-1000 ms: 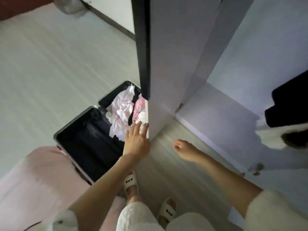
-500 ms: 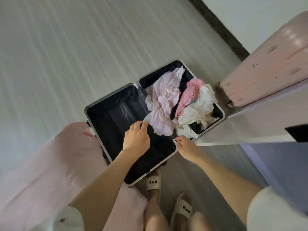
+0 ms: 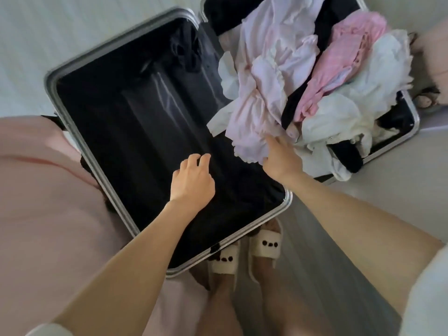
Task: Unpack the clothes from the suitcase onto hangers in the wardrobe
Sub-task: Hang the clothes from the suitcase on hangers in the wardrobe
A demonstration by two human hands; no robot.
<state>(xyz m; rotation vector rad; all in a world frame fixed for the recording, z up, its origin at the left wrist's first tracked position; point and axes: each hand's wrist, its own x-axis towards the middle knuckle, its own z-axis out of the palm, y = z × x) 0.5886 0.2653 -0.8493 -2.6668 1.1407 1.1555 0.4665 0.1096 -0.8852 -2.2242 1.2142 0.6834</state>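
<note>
The open suitcase (image 3: 72,122) lies on the floor. Its left half is bare black lining. The right half holds a heap of clothes: a pale lilac-pink ruffled garment (image 3: 271,69), a brighter pink garment (image 3: 339,59), a white garment (image 3: 363,93) and dark pieces. My right hand (image 3: 281,158) reaches into the lower hem of the pale garment, fingers stretched against the cloth and partly hidden by it. My left hand (image 3: 191,180) hovers over the empty half with fingers loosely curled, holding nothing.
A pink bed cover (image 3: 36,202) fills the left side, against the suitcase's edge. My feet in white slippers (image 3: 264,246) stand at the suitcase's near corner. A pale pink panel (image 3: 434,52) shows at the upper right edge. Grey floor lies to the right.
The view has swung from the wardrobe down and closer to the suitcase. My right hand moved from the suitcase rim up onto the pale garment. My left hand stayed over the empty half.
</note>
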